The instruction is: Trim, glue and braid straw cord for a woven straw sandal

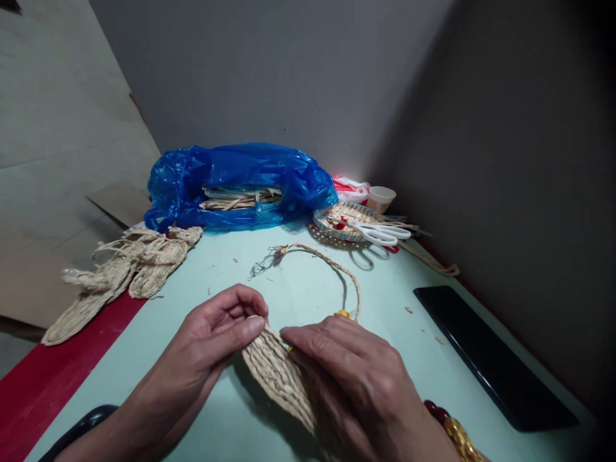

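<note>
A woven straw sole (pixel 278 375), slender and ribbed with rows of braid, is held up in front of me. My left hand (pixel 219 343) pinches its upper tip between thumb and fingers. Fingers bent, my right hand (pixel 356 375) is closed against the sole's right edge and hides its lower part. A yellow thing (pixel 342 313), apparently a thin tool, shows behind the right knuckles and again by the fingertips; most of it is hidden. Behind the right hand a braided straw cord (pixel 332 262) curves over the table, ending in loose dark threads.
Finished-looking straw sandals (pixel 158 263) lie at the left edge. At the back sits a blue plastic bag (pixel 231 163) with straw inside. White-handled scissors (pixel 380 232) rest on a round woven basket (pixel 320 221) near a paper cup (pixel 382 197). A black phone (pixel 491 353) lies right.
</note>
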{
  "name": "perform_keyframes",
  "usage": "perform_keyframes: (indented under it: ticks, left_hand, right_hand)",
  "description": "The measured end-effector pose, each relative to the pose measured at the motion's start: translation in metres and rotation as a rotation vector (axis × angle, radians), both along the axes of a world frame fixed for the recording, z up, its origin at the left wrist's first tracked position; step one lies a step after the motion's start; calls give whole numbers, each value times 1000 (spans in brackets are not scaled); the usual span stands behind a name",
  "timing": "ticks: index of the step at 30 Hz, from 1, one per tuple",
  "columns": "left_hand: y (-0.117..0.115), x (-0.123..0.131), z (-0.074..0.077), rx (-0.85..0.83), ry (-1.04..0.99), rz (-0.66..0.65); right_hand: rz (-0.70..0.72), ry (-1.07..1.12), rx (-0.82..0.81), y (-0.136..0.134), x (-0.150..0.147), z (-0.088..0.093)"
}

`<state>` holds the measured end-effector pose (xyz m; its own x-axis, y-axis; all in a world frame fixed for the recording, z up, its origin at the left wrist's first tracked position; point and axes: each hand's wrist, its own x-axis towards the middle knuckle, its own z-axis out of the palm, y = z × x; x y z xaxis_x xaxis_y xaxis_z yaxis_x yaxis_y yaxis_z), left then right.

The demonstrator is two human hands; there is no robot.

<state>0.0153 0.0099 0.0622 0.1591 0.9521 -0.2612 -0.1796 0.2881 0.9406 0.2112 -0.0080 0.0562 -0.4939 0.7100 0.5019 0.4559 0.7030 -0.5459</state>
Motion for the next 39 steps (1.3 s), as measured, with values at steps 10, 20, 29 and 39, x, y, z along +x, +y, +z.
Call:
perform_keyframes:
  ticks: [10,20,29,39]
  left_hand:
    - [-4,5,-3,7,-25,37]
    - [-7,11,-3,26,-78,92]
    - [3,11,-13,0,-16,89]
    - [4,3,-21,-53,43,6]
  right_hand:
    - [-35,-31,140,2,-1,-8]
    - [75,-29,19,0,-2,-6]
    - [59,-153,42,7,5,-6]
    - [-9,-105,84,16,15,-1]
